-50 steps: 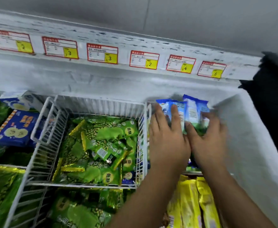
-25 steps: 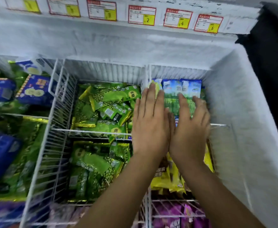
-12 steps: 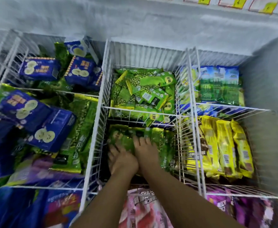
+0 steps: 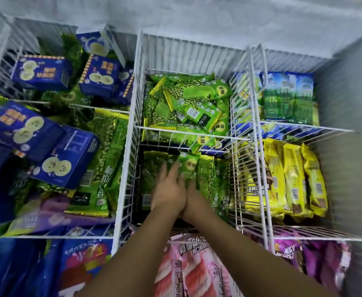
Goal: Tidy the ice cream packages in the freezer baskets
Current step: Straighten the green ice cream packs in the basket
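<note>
Both hands reach into the centre compartment of the middle wire basket. The left hand lays straight fingers on the green ice cream packages. The right hand is beside it, and I cannot tell its fingers' grip.

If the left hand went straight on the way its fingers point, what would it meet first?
Probably the wire divider closing this compartment's far end. The left hand lies flat on the dark green packages, fingers pointing toward it, though depth is unclear.
</note>
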{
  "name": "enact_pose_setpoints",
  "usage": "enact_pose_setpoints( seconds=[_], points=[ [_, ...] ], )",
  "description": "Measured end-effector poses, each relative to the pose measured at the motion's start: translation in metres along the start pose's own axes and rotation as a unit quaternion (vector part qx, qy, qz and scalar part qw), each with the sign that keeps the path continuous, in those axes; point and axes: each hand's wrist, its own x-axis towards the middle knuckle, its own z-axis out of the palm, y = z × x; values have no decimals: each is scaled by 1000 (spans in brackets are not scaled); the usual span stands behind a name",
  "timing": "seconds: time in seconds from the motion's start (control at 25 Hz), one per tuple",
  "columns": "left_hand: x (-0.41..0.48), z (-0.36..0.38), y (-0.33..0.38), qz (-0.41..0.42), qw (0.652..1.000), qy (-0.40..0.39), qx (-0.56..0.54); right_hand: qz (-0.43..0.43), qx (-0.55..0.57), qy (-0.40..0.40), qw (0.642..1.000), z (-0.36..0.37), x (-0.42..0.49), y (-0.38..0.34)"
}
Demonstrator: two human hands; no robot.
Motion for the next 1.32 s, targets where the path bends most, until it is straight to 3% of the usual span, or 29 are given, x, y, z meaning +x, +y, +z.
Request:
enact_pose_setpoints(
  seconds=[0.04,0.12,0.2,0.24,0.32,0.4,0.52,0.6,0.68,0.72,0.84,1.0,1.08,1.32],
  points=[
    [4,0,-4,-2,999,-15,29,-24,-19,-43,999,1,2,-2],
    [11,3,-12,-14,993,-53,100,-40,-75,-51,995,6,5,1],
    [12,5,-12,-21,989,-69,126,-36,-140,4,989,3,-2,2],
    [10,5,-8,-17,992,-55,109,-42,-182,70,980,-5,-9,-1],
    [0,-2,6,8,999,29,31,-91,-228,239,939,-24,-21,-8],
    [-17,-14,23,71,985,152,-50,-177,-198,390,882,-43,-29,-17],
    [-32,-43,58,212,933,275,-99,-290,-136,470,823,-87,-34,-38],
    [-17,-63,85,262,908,310,-105,-292,-138,487,812,-120,-23,-55],
    [15,-83,114,252,905,325,-105,-262,-162,481,821,-157,4,-73],
    [35,-93,125,229,920,306,-87,-244,-180,455,837,-173,22,-81],
    [106,-105,125,115,972,193,66,-218,-250,301,894,-208,76,-88],
    [162,-102,94,52,977,53,200,-211,-331,148,908,-216,138,-83],
    [171,-99,85,50,976,39,208,-199,-348,135,906,-214,154,-85],
    [160,-95,89,10,976,98,195,-145,-413,171,883,-226,149,-89]
  ],
)
